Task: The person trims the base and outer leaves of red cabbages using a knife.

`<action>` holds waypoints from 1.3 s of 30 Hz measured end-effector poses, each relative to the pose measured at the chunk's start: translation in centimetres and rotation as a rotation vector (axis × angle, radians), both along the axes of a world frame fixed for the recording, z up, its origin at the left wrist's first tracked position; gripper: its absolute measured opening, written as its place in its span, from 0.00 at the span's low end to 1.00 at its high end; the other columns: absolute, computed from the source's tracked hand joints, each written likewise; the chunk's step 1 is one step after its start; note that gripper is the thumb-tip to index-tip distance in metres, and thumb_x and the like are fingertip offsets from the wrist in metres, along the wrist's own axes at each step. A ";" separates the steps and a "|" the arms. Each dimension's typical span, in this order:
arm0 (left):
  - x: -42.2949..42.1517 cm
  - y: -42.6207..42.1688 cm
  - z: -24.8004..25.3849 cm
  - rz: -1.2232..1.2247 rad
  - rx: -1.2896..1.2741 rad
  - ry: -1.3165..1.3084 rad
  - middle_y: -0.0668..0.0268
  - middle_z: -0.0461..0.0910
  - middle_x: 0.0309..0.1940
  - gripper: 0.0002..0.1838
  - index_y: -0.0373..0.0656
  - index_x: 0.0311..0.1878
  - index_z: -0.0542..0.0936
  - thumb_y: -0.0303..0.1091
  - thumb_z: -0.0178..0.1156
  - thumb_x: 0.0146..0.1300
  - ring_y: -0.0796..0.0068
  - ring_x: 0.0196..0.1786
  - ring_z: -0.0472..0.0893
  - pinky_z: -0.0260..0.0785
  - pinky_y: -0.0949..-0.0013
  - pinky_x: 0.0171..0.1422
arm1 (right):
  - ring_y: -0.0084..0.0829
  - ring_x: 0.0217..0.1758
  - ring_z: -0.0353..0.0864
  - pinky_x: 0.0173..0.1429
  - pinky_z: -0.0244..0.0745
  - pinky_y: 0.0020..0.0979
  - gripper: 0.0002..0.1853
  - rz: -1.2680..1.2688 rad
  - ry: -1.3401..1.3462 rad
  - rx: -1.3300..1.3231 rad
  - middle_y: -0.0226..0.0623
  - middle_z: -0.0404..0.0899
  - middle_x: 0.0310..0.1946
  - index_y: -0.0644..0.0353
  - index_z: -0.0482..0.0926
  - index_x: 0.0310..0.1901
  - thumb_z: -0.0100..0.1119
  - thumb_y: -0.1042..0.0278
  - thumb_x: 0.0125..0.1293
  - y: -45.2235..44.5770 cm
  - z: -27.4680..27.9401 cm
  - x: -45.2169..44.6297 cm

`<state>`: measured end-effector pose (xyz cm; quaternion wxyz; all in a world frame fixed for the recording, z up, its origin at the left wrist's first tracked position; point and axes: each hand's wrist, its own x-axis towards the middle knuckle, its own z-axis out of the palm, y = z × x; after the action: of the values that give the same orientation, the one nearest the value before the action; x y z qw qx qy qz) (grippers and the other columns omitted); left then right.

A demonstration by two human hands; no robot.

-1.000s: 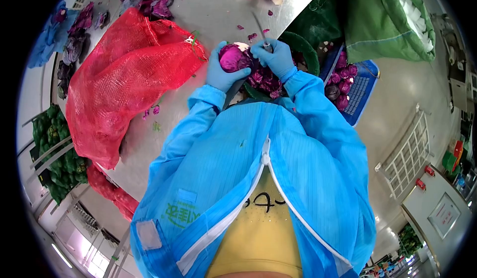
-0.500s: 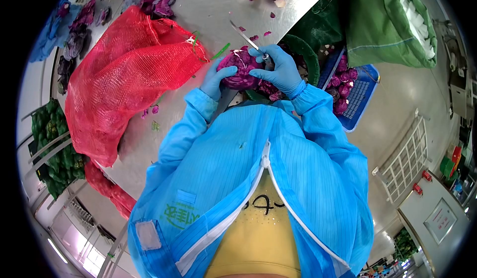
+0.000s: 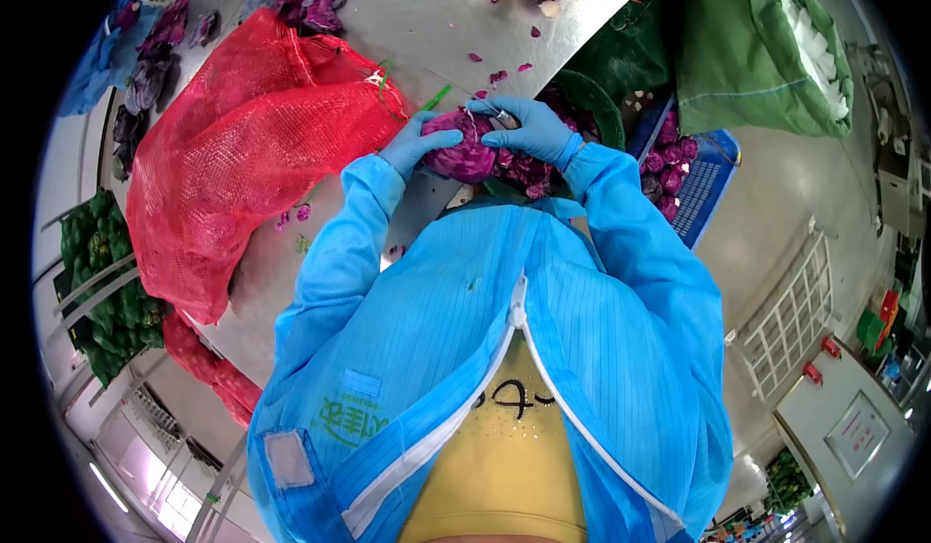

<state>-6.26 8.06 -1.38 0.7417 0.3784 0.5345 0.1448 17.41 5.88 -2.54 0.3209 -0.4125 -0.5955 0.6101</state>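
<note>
A red cabbage (image 3: 460, 158) is between my two blue-gloved hands, close to my body at the metal table's edge. My left hand (image 3: 415, 143) grips the cabbage from the left side, with the thumb laid over its top. In my right hand (image 3: 533, 133) is a small knife (image 3: 505, 119), its handle end showing between the fingers and the blade mostly hidden. The right thumb rests against the cabbage's right side. Below the right hand, purple leaf trimmings (image 3: 529, 174) lie in a green bag or bin (image 3: 593, 102).
A full red mesh bag (image 3: 233, 155) lies on the steel table (image 3: 417, 24) at left. Loose purple leaves (image 3: 308, 0) lie at the far side. At right are a blue crate (image 3: 708, 179) with several cabbages and a green sack (image 3: 752, 53).
The cabbage has tilted and shifted slightly left and down with my left hand. My right hand has turned and lowered, so the knife blade that stuck up is now mostly out of sight.
</note>
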 end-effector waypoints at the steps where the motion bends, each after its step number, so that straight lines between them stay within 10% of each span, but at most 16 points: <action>1: 0.1 -0.2 0.3 0.005 0.000 0.001 0.57 0.73 0.52 0.45 0.40 0.62 0.62 0.48 0.75 0.46 0.63 0.53 0.77 0.73 0.62 0.55 | 0.22 0.60 0.72 0.66 0.64 0.27 0.28 -0.018 -0.061 -0.036 0.32 0.76 0.58 0.57 0.74 0.60 0.69 0.66 0.56 -0.1 -0.1 -0.1; 7: -0.1 -2.1 -2.0 0.213 0.200 0.217 0.54 0.66 0.57 0.51 0.38 0.60 0.58 0.55 0.77 0.41 0.57 0.56 0.74 0.72 0.58 0.58 | 0.30 0.51 0.81 0.60 0.71 0.30 0.25 -0.145 -0.165 0.003 0.37 0.81 0.51 0.54 0.77 0.57 0.69 0.62 0.57 -0.8 -1.6 -1.0; 13: 0.9 -5.7 0.9 -0.135 1.289 0.574 0.45 0.55 0.66 0.66 0.40 0.70 0.52 0.51 0.81 0.26 0.43 0.67 0.59 0.55 0.48 0.71 | 0.34 0.42 0.83 0.50 0.76 0.32 0.22 -0.298 -0.222 0.046 0.40 0.83 0.42 0.56 0.78 0.52 0.69 0.60 0.57 -2.5 -2.6 -2.7; 18: 1.4 -4.1 0.2 -0.124 1.197 0.653 0.51 0.62 0.63 0.59 0.43 0.68 0.60 0.45 0.81 0.27 0.50 0.66 0.64 0.58 0.55 0.70 | 0.39 0.34 0.84 0.39 0.77 0.33 0.17 -0.503 -0.323 0.310 0.42 0.83 0.32 0.56 0.80 0.44 0.65 0.54 0.59 -2.6 -3.2 -4.3; 24: 0.2 -3.4 -0.1 0.085 0.513 -0.008 0.56 0.69 0.59 0.55 0.42 0.67 0.61 0.38 0.81 0.31 0.61 0.61 0.71 0.65 0.60 0.67 | 0.37 0.29 0.82 0.35 0.76 0.32 0.16 -0.405 -0.257 0.184 0.43 0.81 0.27 0.56 0.80 0.41 0.64 0.53 0.60 -0.9 -1.2 -2.2; 30: -0.1 -3.3 -0.7 0.045 0.481 -0.092 0.57 0.69 0.59 0.54 0.43 0.67 0.61 0.34 0.80 0.33 0.63 0.61 0.72 0.65 0.61 0.67 | 0.26 0.37 0.79 0.46 0.73 0.27 0.18 -0.257 -0.013 -0.039 0.32 0.82 0.36 0.58 0.82 0.45 0.72 0.62 0.54 -0.2 0.4 -0.9; 39: -0.3 -2.9 -1.0 -0.039 0.487 -0.125 0.57 0.68 0.60 0.54 0.42 0.67 0.62 0.33 0.80 0.32 0.63 0.62 0.71 0.64 0.62 0.67 | 0.39 0.36 0.80 0.44 0.74 0.34 0.14 -0.187 -0.231 0.297 0.42 0.79 0.33 0.59 0.81 0.39 0.66 0.58 0.58 -0.4 -0.7 -1.5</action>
<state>-6.58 5.11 -2.34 0.6630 0.5465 0.4295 0.2781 15.88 5.52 -3.22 0.3630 -0.4813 -0.6707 0.4320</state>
